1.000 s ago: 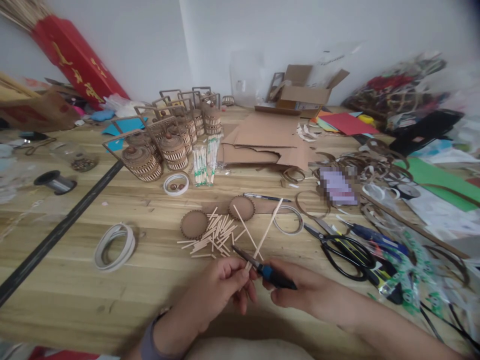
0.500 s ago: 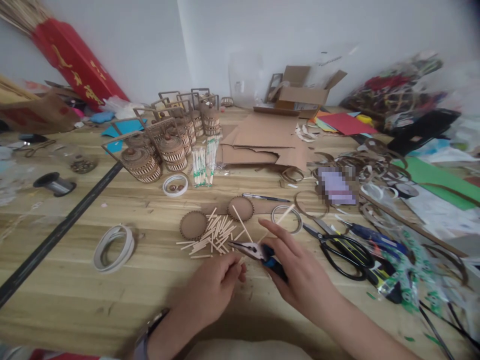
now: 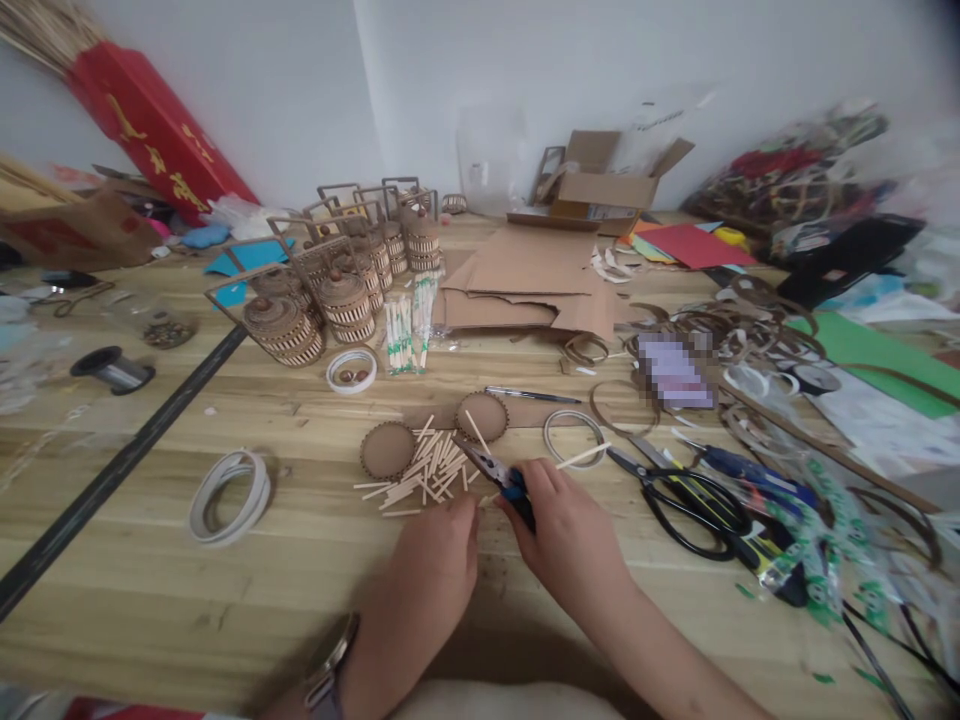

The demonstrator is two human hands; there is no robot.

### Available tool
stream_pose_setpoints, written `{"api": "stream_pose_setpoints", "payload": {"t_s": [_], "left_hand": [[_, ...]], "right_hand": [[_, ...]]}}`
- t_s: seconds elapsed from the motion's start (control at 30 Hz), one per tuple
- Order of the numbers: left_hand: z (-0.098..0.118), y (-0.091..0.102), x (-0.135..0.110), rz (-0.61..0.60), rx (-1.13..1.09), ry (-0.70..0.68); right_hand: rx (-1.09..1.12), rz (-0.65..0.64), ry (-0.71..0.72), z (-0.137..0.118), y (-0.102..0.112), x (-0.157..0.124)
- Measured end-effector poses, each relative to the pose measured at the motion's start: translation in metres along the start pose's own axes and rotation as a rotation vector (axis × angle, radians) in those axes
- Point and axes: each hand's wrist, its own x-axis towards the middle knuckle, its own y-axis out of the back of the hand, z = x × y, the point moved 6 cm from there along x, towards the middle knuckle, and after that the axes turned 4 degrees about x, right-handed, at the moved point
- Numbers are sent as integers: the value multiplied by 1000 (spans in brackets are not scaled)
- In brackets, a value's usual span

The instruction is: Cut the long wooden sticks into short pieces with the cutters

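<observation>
Grip first: my right hand (image 3: 574, 530) is clenched round the blue handles of the pliers (image 3: 499, 470), nose aimed at eleven o'clock. My left hand (image 3: 439, 560) has its fingertips pinched together on the near ends of two thin wooden sticks (image 3: 589, 455). They fan out mid-counter, one toward twelve over a cardboard disc (image 3: 482, 416), the other toward two, its tip across the tape ring (image 3: 574, 438). Whether the pliers' jaws are biting a stick, I can't tell.

Risks, as I judge them: I'm pinching only the ends, so a squeeze could twist a stick loose or splinter it. My left fingertips sit just beside the nose and could get nipped. The pile of cut sticks (image 3: 424, 465) at ten o'clock would scatter across the counter (image 3: 150, 600) at one nudge. The scissors (image 3: 690, 500) lie near my right wrist.
</observation>
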Motion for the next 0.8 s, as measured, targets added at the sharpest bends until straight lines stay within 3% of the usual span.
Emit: {"api": "stream_pose_setpoints", "payload": {"t_s": [0.23,0.37,0.43,0.57,0.67,0.8], "left_hand": [[-4,-3,4,80,-85,56],[-3,5,7,127,-141,72],[-5,9,9,56,-219,58],[-13,5,9,-255,-658,98],[-15,3,12,-297,-903,174],[-5,-6,15,-360,-944,208]], "right_hand": [[-74,-52,-69,-9,-6,7],[-54,-94,-99,-8,-7,11],[55,-120,-84,-2,-4,14],[259,-163,-80,19,14,16],[391,-256,-29,20,26,13],[495,-377,54,3,26,8]]}}
